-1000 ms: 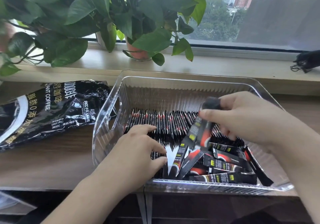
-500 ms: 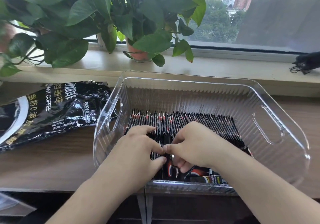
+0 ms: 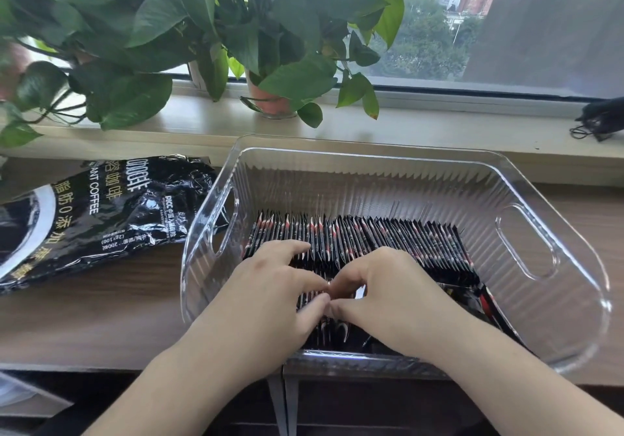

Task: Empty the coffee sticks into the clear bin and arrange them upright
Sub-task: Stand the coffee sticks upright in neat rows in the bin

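While on sticks (image 3: 388, 239) — two hands (image 3: 270, 287) (image 3: 388, 287)

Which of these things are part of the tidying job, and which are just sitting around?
Part of the job: clear bin; coffee sticks standing in it; loose sticks lying near its right side; coffee bag beside it; left hand and right hand, on the sticks.
Just lying about: potted plants on the windowsill; dark object at its right end.
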